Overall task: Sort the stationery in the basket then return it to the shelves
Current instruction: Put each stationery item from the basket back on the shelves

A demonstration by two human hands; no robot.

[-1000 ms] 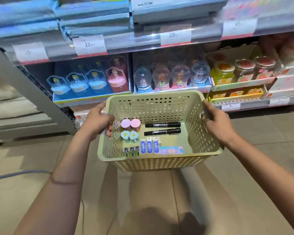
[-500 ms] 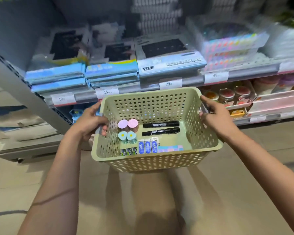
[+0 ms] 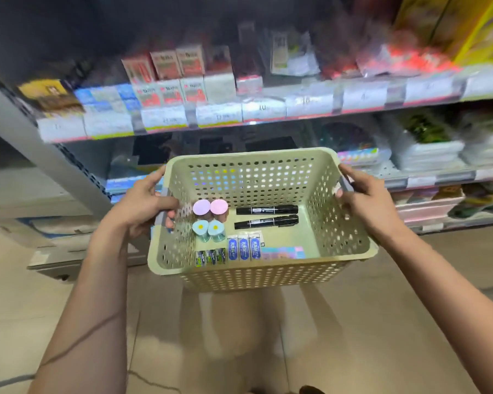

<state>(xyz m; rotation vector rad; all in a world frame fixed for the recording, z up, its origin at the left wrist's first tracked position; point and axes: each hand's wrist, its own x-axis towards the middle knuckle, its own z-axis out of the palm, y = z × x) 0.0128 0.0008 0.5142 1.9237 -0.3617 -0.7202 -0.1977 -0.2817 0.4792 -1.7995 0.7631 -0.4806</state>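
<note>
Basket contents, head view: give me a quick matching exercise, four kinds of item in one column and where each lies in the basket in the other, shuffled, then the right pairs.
Items
1. black markers
2. pink round tubs
3. blue erasers
4. green-labelled erasers

Places in the basket
A. near left corner
B. near side, just right of the green-labelled ones
C. far left, near the left hand
D. middle, lying lengthwise left to right

Pairs: 1-D, 2-C, 3-B, 4-A
</note>
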